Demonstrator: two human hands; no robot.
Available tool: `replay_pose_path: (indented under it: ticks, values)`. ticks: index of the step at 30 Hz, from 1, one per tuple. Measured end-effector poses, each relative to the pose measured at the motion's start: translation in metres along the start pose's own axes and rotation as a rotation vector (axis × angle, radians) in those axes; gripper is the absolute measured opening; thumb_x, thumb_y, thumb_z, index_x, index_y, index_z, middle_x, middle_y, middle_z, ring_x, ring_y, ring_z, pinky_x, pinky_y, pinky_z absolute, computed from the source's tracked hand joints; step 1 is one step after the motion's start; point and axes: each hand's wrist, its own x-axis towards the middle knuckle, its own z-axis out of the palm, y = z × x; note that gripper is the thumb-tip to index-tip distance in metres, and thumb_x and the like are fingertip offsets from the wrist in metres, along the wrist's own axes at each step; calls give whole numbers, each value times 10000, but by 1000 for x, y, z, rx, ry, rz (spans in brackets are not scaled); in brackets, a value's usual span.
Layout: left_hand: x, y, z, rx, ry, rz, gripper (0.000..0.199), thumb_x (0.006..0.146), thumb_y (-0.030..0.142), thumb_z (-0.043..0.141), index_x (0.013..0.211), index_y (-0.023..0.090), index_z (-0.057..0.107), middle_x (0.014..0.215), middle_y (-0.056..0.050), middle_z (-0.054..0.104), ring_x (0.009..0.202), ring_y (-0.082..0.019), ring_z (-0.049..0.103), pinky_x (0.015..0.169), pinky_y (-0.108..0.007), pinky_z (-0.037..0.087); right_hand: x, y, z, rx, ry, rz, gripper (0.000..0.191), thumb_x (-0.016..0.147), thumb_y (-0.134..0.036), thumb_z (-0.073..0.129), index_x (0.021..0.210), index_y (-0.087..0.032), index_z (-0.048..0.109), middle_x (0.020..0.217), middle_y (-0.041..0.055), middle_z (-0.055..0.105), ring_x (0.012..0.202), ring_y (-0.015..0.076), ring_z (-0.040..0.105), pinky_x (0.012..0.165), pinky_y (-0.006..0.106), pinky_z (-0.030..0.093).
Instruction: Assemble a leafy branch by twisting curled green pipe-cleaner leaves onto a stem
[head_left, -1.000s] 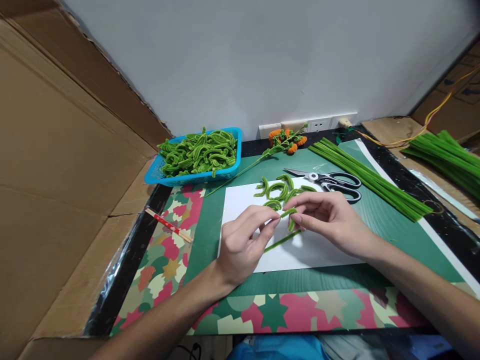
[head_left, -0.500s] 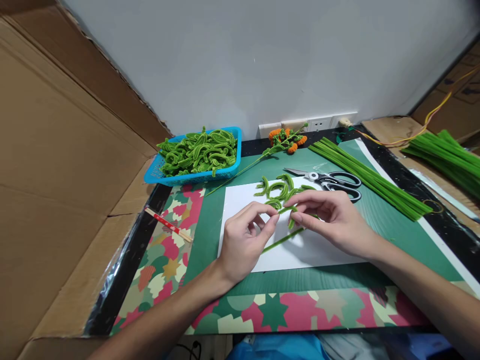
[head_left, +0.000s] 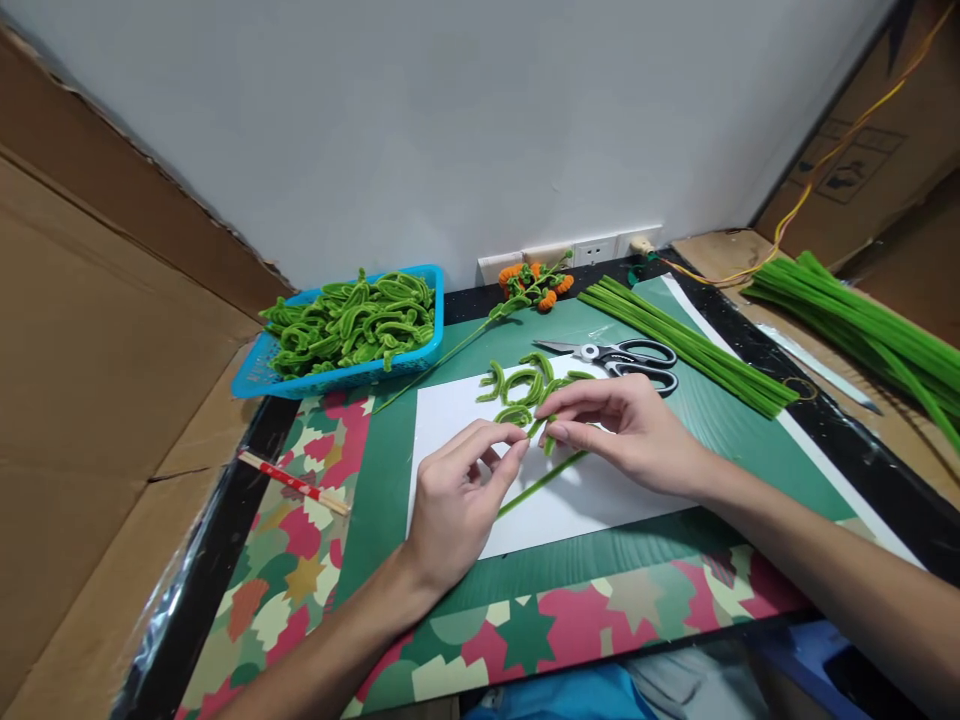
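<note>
My left hand point(head_left: 461, 490) pinches one end of a short, bent green pipe cleaner point(head_left: 551, 438) between thumb and forefinger. Thumb and fingers of my right hand point(head_left: 637, 430) close on the same piece from the other side, hiding part of it. Both hands hover over a white sheet of paper point(head_left: 592, 505). A straight green pipe cleaner point(head_left: 536, 487) lies on the paper below them. Just beyond my fingertips are several curled green pieces point(head_left: 523, 386). Scissors point(head_left: 615, 355) with black and grey handles rest behind my right hand, blades slightly apart.
A blue basket point(head_left: 439, 325) heaped with bent green pieces stands at back left. Wrapped chopsticks point(head_left: 292, 483) lie at left. An orange pipe-cleaner flower point(head_left: 521, 280) rests near the wall sockets point(head_left: 596, 251). Green stem bundles point(head_left: 690, 345) lie at right; cardboard point(head_left: 97, 330) borders the left.
The view has shifted to the right, so the scene sits further left in the picture. My hands keep their grip on the pipe cleaner, with only slight movement of the fingers.
</note>
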Motion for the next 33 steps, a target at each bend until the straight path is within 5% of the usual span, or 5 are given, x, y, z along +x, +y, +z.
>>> replay_pose_path:
  ticks: [18, 33]
  values:
    - [-1, -2, 1, -36, 25, 78, 76, 987, 155, 751, 998, 201, 811, 910, -41, 815, 659, -122, 661, 555, -227, 501, 2, 4, 0, 74, 0, 14, 200, 911, -319, 844, 1042, -170, 826, 922, 60, 813, 785, 171, 763, 728, 301, 646]
    - [0, 5, 0, -288, -52, -167, 176, 1049, 251, 676, 1004, 198, 837, 950, -49, 815, 554, -87, 642, 516, -208, 514, 3, 1, -1, 131, 11, 48, 222, 888, -327, 867, 1014, -153, 813, 865, 46, 776, 710, 142, 689, 679, 280, 589]
